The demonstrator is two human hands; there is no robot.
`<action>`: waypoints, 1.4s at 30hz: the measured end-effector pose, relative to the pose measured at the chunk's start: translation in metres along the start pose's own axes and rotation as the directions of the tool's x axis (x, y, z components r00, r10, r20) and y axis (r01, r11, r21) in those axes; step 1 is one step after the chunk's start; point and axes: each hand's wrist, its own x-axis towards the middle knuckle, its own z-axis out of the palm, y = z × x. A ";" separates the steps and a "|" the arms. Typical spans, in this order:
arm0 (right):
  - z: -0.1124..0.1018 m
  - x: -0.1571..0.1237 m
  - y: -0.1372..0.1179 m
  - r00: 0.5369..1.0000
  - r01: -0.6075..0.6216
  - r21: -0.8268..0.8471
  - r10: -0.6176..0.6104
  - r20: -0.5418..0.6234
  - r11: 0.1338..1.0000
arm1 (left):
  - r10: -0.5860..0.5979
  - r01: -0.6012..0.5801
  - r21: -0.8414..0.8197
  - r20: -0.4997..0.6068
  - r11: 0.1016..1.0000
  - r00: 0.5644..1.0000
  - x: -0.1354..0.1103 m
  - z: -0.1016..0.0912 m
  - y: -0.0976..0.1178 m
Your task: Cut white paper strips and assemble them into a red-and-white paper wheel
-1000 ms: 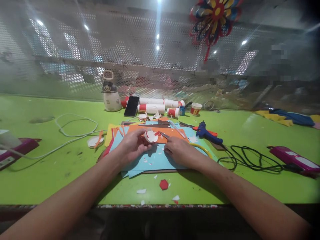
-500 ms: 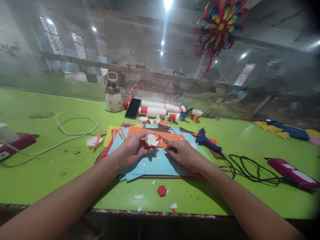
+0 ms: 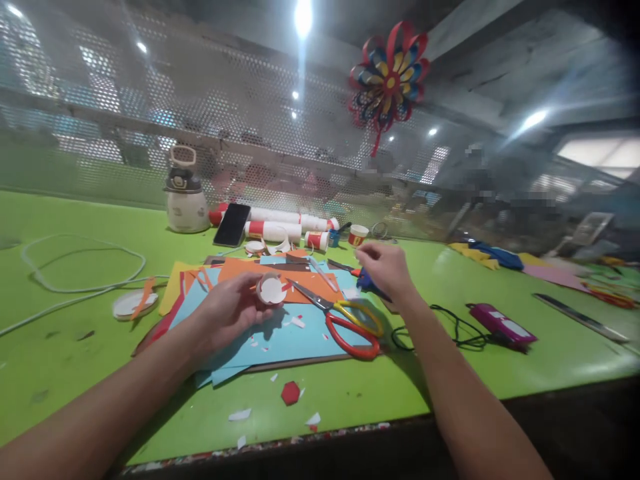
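Note:
My left hand point(image 3: 237, 303) is closed around the side of a small, cut-down white paper cup point(image 3: 273, 291), its open end facing me. A narrow red strip shows at its right rim. My right hand point(image 3: 385, 265) is raised over the blue glue gun point(image 3: 369, 283), hiding much of it. Its fingers are curled together; whatever may be between them is hidden. Scissors point(image 3: 345, 317) with one red and one yellow handle lie on light blue paper point(image 3: 300, 343), touched by neither hand, their blades pointing toward the cup.
Behind the papers are a phone point(image 3: 233, 225), stacked paper cups point(image 3: 274, 231), a red-and-white cup point(image 3: 359, 235) and a bottle point(image 3: 187, 200). A purple power strip point(image 3: 501, 325) and steel ruler point(image 3: 580, 317) lie right. A red hexagon point(image 3: 291, 393) lies among scraps in front.
My right hand has left the scissors on the paper and moved right and up, over the glue gun. My left hand still holds the cut cup. The view has turned right.

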 end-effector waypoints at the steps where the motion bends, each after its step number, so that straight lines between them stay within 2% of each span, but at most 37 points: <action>1: -0.004 0.006 0.015 0.996 -0.090 -0.046 0.089 -0.005 0.995 | -0.008 0.008 0.012 0.005 1.000 1.000 -0.001 0.000 0.000; 3: -0.004 0.014 0.041 0.972 -0.220 -0.121 0.228 0.056 0.968 | -0.024 0.024 0.033 0.010 0.999 1.000 -0.002 0.002 0.001; 5: 0.003 0.016 0.058 0.933 -0.291 -0.177 0.320 0.162 0.940 | -0.032 0.031 0.040 0.011 0.999 0.999 -0.004 0.004 0.002; 8: 0.018 0.014 0.064 0.875 -0.338 -0.244 0.399 0.273 0.909 | -0.018 0.017 0.034 0.018 0.999 1.000 -0.006 0.005 0.003; 10: 0.026 0.012 0.061 0.854 -0.345 -0.283 0.424 0.301 0.895 | 0.002 -0.002 0.011 -0.001 1.000 1.000 -0.005 0.004 0.003; 14: 0.033 0.011 0.056 0.846 -0.350 -0.334 0.448 0.289 0.875 | 0.011 -0.012 -0.011 -0.046 1.000 0.999 -0.001 0.001 0.002; 18: 0.037 0.009 0.058 0.848 -0.373 -0.331 0.463 0.258 0.867 | 0.016 -0.016 -0.008 0.015 1.000 1.000 0.001 -0.003 0.003; 21: 0.037 0.006 0.062 0.849 -0.404 -0.281 0.471 0.238 0.870 | 0.026 -0.024 -0.020 0.066 1.000 0.997 0.002 -0.005 0.005; 25: 0.024 0.006 0.065 0.868 -0.435 -0.126 0.452 0.206 0.892 | 0.011 -0.011 -0.009 0.059 1.000 0.998 0.002 -0.007 0.008; 29: 0.008 0.007 0.052 0.933 -0.346 0.170 0.320 0.164 0.923 | -0.002 0.005 -0.038 0.077 0.999 0.997 0.001 -0.007 0.006; 31: 0.003 0.002 0.036 0.969 -0.229 0.356 0.179 0.169 0.906 | -0.001 0.004 -0.052 0.071 0.999 0.997 0.002 -0.007 0.004; 33: -0.001 -0.006 0.018 0.981 -0.121 0.509 0.024 0.194 0.852 | -0.003 0.006 -0.060 0.059 0.998 0.998 0.003 -0.007 0.002; 35: -0.004 -0.017 -0.001 0.967 -0.056 0.598 -0.107 0.233 0.800 | 0.001 0.002 -0.070 0.055 0.998 0.998 0.004 -0.006 0.001; 37: -0.006 -0.026 -0.016 0.923 0.027 0.666 -0.274 0.269 0.745 | 0.003 0.001 -0.072 0.051 0.997 0.999 0.005 -0.005 0.001; 38: -0.007 -0.030 -0.022 0.902 0.073 0.651 -0.328 0.280 0.755 | 0.000 0.003 -0.066 0.043 0.998 0.999 0.005 -0.004 0.001; 42: -0.007 -0.038 -0.037 0.864 0.239 0.526 -0.426 0.268 0.816 | -0.007 0.007 -0.031 0.010 1.000 1.000 0.002 0.000 0.001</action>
